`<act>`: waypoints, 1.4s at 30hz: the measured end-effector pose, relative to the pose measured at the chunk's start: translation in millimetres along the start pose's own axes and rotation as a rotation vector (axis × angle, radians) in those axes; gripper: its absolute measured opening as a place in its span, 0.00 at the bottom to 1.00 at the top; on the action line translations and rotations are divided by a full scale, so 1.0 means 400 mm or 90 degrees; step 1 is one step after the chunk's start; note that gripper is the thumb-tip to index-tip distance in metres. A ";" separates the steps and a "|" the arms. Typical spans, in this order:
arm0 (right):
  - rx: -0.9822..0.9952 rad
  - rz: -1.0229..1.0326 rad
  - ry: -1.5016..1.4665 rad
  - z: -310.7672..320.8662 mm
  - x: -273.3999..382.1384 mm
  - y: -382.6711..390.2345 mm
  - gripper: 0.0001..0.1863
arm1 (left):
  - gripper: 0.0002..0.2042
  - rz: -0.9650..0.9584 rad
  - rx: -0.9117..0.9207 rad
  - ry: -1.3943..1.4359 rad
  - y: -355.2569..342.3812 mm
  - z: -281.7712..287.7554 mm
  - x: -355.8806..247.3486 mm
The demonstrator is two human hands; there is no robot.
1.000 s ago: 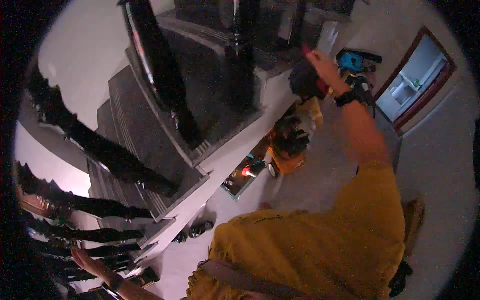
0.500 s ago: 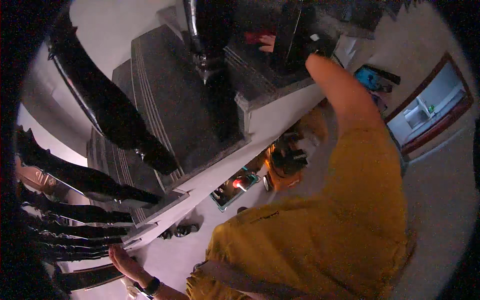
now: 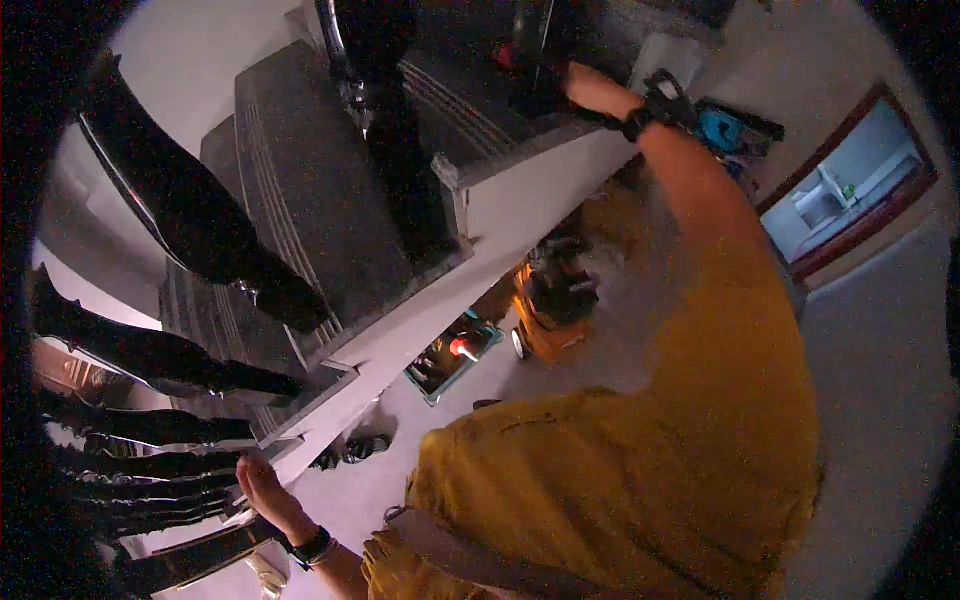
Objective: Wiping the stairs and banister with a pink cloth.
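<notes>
At the top, my right hand [image 3: 598, 92] reaches to the foot of a dark baluster [image 3: 535, 40] by the edge of a grey stair step [image 3: 480, 160]. Its fingers are lost in shadow, so whatever they hold is hidden. A small red thing [image 3: 504, 55], too dark to name, shows just left of that baluster. At the lower left, my left hand [image 3: 266, 492] has its fingers stretched out beside the ends of the lower black balusters [image 3: 160, 462], near the white stair side. Nothing shows in it. Dark bands circle both wrists.
Glossy black balusters [image 3: 180, 190] line the stairs on the left. Below the white stair side [image 3: 400, 320] stand a tray of tools [image 3: 440, 365], an orange and black machine [image 3: 555, 305] and dark shoes [image 3: 363, 448]. A blue object [image 3: 720, 128] and a red-brown framed opening [image 3: 850, 190] lie right.
My right hand has come out from behind the dark upright, and its wristband now shows. My left hand appears slightly higher and further right. The whole view has shifted a little.
</notes>
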State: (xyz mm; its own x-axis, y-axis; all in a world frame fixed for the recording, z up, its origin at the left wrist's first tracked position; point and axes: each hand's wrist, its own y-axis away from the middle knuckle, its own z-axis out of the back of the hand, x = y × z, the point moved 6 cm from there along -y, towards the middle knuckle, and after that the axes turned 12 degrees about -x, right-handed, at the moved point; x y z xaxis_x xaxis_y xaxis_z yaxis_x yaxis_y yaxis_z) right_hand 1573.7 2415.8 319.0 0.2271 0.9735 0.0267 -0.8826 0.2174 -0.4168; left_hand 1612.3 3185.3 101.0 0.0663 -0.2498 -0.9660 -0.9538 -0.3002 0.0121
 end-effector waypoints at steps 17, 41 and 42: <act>-0.497 -0.022 0.031 0.230 0.038 0.331 0.18 | 0.09 -0.004 0.147 -0.006 -0.032 -0.091 -0.019; -0.108 -0.052 -0.641 0.129 0.486 0.308 0.16 | 0.04 0.063 0.162 -0.079 0.005 -0.048 0.086; -0.206 -0.110 -0.603 0.158 0.451 0.304 0.16 | 0.04 0.061 0.158 -0.077 0.009 -0.050 0.082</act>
State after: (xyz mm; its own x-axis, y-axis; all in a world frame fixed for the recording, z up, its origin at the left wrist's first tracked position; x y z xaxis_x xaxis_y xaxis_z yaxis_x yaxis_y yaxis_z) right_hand 1481.4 2622.3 330.6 -0.2027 0.6177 0.7598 -0.6824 0.4673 -0.5620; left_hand 1616.9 3157.6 74.5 -0.0494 -0.1505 -0.9874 -0.9975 -0.0425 0.0563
